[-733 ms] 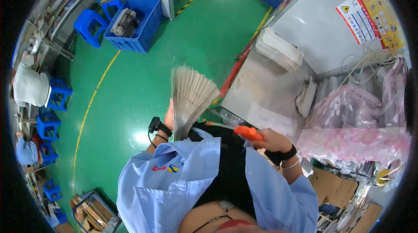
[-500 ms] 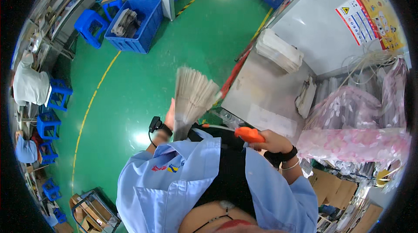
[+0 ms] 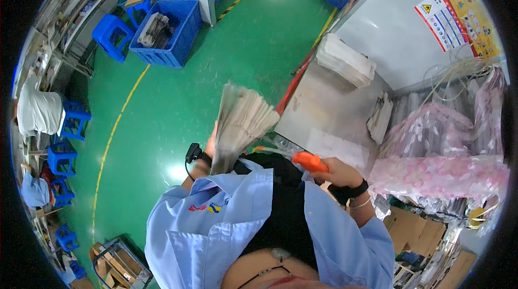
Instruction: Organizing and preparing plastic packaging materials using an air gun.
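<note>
One fanned stack (image 3: 244,119) is held by the left hand (image 3: 209,142), basically just right of it with its long axis running forward, while an orange tool (image 3: 311,161) is gripped in the farther right hand (image 3: 343,173), nozzle (image 3: 275,151) pointed left, pretty near the stack.

Bright, fairly even light over the green floor (image 3: 162,111) around me.
White glare sits beside my left hand (image 3: 211,142), softer shine far off; shadow darkens under the left shelving (image 3: 99,8), my fanned sheets (image 3: 244,121) look slightly smeared, and straight edges bow toward the black rim.
</note>
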The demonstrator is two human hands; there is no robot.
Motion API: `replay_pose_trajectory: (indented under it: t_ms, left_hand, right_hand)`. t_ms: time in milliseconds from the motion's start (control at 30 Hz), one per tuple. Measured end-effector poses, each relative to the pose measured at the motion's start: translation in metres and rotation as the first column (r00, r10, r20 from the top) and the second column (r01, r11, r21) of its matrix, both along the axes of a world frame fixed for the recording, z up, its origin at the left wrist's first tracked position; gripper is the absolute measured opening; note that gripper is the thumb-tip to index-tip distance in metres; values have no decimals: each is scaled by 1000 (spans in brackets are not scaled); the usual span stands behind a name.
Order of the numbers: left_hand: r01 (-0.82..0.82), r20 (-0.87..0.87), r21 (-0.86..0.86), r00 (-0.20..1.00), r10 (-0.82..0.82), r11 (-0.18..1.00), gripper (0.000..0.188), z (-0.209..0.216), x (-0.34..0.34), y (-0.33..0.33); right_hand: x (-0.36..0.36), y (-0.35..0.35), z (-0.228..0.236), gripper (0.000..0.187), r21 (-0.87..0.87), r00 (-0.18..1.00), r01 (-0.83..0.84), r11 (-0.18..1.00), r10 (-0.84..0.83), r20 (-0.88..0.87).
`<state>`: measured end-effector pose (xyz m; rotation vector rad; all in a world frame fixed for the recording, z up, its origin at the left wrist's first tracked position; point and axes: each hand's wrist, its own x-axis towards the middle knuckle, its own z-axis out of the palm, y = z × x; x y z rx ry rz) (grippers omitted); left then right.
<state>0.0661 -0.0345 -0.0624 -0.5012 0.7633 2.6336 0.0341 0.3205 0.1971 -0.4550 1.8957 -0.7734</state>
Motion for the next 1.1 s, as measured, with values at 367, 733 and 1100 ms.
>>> replay_pose_trajectory:
  t_ms: [367,733,1100]
  left_hand:
    - [-12,47,-22,999,13,1000,71,-3,5,0]
    - [93,59,-645,996,-72,759,70,2,-9,-8]
    - [81,59,-836,997,-57,542,69,15,-3,-4]
  right_hand:
    - [1,4,1,35,24,998,58,998,-58,10]
    - [-8,0,-4,38,-14,970,-28,1000,24,-243]
    - [-2,1,-12,34,-55,973,146,988,-153,-172]
